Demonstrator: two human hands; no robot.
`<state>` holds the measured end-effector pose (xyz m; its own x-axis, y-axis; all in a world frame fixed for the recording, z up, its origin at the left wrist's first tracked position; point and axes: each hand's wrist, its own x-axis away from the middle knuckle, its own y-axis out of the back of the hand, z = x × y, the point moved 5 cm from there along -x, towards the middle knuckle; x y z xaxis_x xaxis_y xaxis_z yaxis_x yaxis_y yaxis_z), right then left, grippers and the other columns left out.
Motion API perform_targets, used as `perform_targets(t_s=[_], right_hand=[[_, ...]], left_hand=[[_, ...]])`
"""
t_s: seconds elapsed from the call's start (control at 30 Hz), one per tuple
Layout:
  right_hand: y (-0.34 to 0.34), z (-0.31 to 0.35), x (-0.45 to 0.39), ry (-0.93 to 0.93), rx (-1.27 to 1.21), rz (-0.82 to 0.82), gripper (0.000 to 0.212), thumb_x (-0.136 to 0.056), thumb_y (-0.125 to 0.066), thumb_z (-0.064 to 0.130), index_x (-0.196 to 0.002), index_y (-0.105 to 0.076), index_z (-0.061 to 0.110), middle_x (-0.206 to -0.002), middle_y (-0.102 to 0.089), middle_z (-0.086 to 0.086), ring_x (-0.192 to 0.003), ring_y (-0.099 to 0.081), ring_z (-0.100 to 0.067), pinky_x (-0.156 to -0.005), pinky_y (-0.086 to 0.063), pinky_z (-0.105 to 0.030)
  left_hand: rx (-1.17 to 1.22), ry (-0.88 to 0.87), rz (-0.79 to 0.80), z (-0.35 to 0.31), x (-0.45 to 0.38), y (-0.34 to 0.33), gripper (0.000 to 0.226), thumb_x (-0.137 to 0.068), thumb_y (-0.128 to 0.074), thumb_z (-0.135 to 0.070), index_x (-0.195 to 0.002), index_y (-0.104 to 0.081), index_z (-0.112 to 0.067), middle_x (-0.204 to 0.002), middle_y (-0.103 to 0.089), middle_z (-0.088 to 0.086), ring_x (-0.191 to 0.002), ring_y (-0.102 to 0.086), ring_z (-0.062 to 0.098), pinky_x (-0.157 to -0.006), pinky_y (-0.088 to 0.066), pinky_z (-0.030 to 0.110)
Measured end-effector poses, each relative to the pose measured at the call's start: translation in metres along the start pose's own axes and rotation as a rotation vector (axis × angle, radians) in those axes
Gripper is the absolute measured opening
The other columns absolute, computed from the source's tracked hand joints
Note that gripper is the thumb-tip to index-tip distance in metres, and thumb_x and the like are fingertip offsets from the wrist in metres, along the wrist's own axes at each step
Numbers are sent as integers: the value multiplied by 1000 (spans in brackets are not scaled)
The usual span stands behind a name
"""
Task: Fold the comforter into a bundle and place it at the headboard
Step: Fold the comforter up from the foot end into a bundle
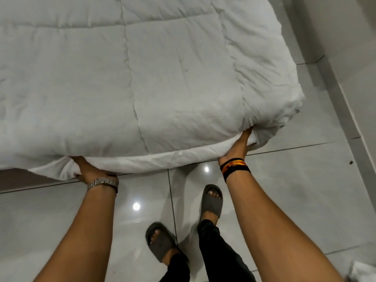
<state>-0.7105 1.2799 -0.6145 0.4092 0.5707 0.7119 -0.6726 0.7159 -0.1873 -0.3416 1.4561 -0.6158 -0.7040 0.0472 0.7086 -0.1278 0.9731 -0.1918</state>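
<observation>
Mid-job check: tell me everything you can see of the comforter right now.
The comforter is white, puffy and quilted, with stitched seams dividing it into large panels. It lies spread flat over the bed, lightly wrinkled, its right corner bunched and overhanging the tiled floor. The near edge is lifted slightly. The left hand and right hand both grip that edge from beneath, fingers tucked under the fabric. No fold is made yet.
</observation>
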Motion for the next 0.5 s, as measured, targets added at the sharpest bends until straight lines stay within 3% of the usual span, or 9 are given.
perform_targets(t_s=[0.07, 0.13, 0.23, 0.37, 0.43, 0.5], right_hand=[[13, 14, 27, 50, 1, -38, 92, -71, -88, 56, -151, -47, 36, -137, -66, -1, -109, -71, -22, -87, -63, -46], [29, 34, 63, 84, 37, -68, 100, -68, -93, 44, -154, -42, 39, -138, -63, 4, -111, -70, -20, -90, -61, -44], [56, 70, 129, 158, 175, -123, 115, -68, -95, 34, -160, -27, 44, -144, -51, 5, -118, -62, -21, -99, -54, -39], [57, 140, 210, 283, 381, -124, 106, -82, -84, 8, -164, -22, 35, -143, -36, 14, -125, -49, -11, -98, -42, -20], [38, 174, 241, 367, 421, -118, 100, -84, -79, 2, -163, -27, 32, -140, -37, 15, -124, -47, -10, -99, -41, -13], [7, 202, 257, 416, 435, -109, 93, -86, -75, 0, -162, -29, 27, -139, -40, 12, -120, -45, -9, -82, -33, 3]], left_hand=[[-47, -5, -63, -9, 2, 24, 106, -43, -91, -71, -137, -53, -38, -124, -72, -7, -106, -74, 21, -81, -64, 43], [-105, -32, -81, -30, 37, 44, 103, -47, -98, -58, -139, -57, -35, -125, -73, -8, -105, -76, 17, -79, -64, 43], [-153, -214, -149, -77, 82, 82, 99, -61, -98, -26, -148, -51, -27, -133, -67, -10, -102, -73, 2, -86, -62, 31], [-191, -226, 29, -141, 133, 74, 145, -49, -105, -32, -165, -18, -25, -154, -51, -9, -129, -61, 6, -111, -49, 39], [-286, -319, 97, -183, 177, 40, 139, -61, -100, -24, -167, -9, -24, -160, -43, -5, -137, -53, 10, -118, -41, 38], [-350, -410, 97, -219, 210, 0, 128, -72, -90, -11, -166, -6, -30, -162, -39, 0, -139, -51, 17, -118, -40, 37]])
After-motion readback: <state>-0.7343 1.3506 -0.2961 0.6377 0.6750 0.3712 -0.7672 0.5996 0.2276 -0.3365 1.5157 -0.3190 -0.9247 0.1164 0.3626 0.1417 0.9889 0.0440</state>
